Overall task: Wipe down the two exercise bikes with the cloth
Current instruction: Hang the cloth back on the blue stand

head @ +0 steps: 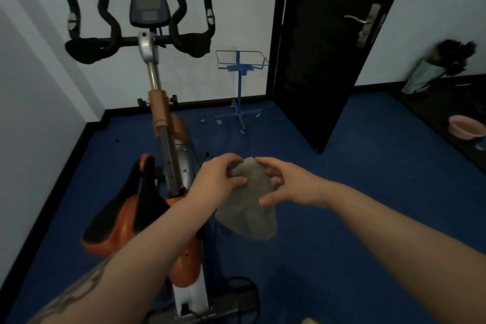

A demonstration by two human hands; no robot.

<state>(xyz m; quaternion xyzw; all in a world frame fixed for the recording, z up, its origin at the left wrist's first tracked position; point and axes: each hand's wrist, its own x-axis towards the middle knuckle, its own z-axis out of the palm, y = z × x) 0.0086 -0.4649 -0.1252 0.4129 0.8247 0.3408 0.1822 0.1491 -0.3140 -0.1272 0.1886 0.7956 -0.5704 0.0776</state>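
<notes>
Cloth preparation beside the bike.
The left hand (219, 179) pinches the grey cloth (248, 208); right hand (282, 184) fingers curl at its edge. Next: fold, then wipe the saddle (126, 208).

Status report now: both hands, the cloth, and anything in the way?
Left hand pinches grey cloth at top; right hand fingers curled at its edge. Cloth hangs in air, off the bike. Nothing between cloth and saddle.

Both bare forearms reach from the lower corners toward the frame's centre. The left hand (218, 176), its forearm tattooed, curls its fingers in a pinch. The right hand (286, 185) faces it just beside, fingers loosely bent, thumb below.
</notes>
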